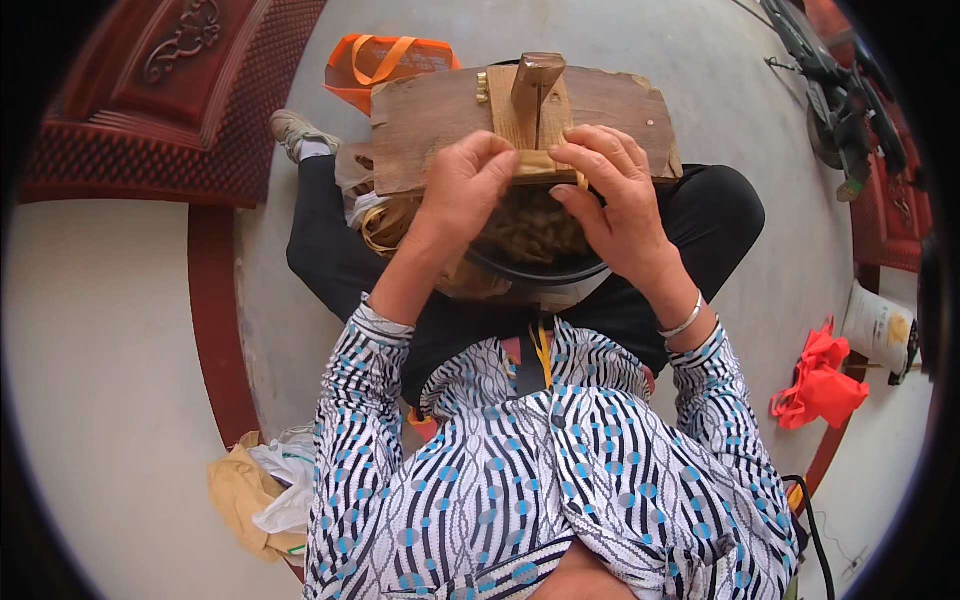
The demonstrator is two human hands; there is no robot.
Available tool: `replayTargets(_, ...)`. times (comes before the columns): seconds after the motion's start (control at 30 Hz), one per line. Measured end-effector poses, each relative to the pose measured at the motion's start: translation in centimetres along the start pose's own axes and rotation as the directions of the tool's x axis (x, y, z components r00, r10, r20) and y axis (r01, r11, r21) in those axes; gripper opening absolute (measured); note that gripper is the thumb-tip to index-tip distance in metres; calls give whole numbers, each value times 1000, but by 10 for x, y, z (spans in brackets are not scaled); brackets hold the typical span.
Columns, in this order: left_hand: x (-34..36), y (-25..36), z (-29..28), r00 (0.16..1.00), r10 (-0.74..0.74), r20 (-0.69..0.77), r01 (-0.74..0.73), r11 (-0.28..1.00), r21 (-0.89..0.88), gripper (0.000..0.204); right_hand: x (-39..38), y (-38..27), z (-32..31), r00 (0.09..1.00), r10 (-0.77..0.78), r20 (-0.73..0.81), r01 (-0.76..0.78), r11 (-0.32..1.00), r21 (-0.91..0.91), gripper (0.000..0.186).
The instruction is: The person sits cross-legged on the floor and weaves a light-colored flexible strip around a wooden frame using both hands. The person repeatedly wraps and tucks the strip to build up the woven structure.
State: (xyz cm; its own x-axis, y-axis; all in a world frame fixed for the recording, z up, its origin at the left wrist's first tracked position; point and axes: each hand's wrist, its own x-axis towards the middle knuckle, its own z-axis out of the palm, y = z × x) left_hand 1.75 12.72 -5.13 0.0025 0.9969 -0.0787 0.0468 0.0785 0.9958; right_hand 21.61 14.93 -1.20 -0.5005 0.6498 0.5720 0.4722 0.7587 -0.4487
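A narrow tan strip (535, 161) stretches between my two hands, just in front of a wooden block with an upright post (538, 85). My left hand (462, 185) is closed, thumb and fingertips pinched at the strip's left end. My right hand (618, 190) has bent fingers at its right end, the thumb hanging lower and apart from the index finger. A bit of strip dangles inside that hand; its exact grip is partly hidden. The block rests on a worn wooden board (425, 125). Several small yellowish pieces (482, 88) lie beside the block.
Beneath the board stands a black basin (540, 278) with brownish material inside, between my legs. Tan strips (385, 228) lie at its left. An orange bag (365, 65) is behind the board. Red bags (822, 385) lie right; beige and white bags (262, 495) lie lower left.
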Motion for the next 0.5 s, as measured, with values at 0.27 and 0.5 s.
replayTargets(0.27,-44,26,17,866,-228,445,398,854,-336,24,19,8,8,999,45,-3,-45,995,-92,31)
replayTargets(0.5,-38,23,-8,974,154,169,-191,954,232,27,-24,-47,-21,631,49,774,-633,610,477,15)
